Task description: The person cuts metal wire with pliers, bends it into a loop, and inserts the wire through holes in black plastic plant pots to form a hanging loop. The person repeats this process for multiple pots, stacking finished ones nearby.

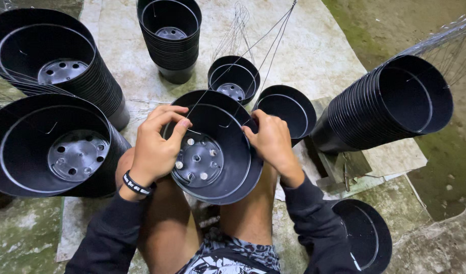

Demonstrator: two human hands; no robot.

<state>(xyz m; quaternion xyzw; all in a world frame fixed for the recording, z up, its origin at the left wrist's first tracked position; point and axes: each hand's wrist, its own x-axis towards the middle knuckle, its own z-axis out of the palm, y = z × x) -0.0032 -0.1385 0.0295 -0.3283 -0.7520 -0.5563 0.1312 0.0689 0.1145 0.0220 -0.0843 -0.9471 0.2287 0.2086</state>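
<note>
A black plastic pot (228,177) with holes in its base rests between my knees, its mouth facing up at me. My left hand (156,144) grips the pot's left rim and pinches a thin wire hanger (253,43) there. My right hand (271,142) holds the right rim, fingers curled on another strand of the wire. The wire strands rise from the rim toward the top of the view. A dark wristband sits on my left wrist.
Stacks of black pots lie on their sides at left (50,147), upper left (40,56) and right (390,101). An upright stack (171,35) stands at the top. Single pots (234,78) (288,109) sit just beyond my hands, another (365,236) at lower right. Ground is mossy concrete.
</note>
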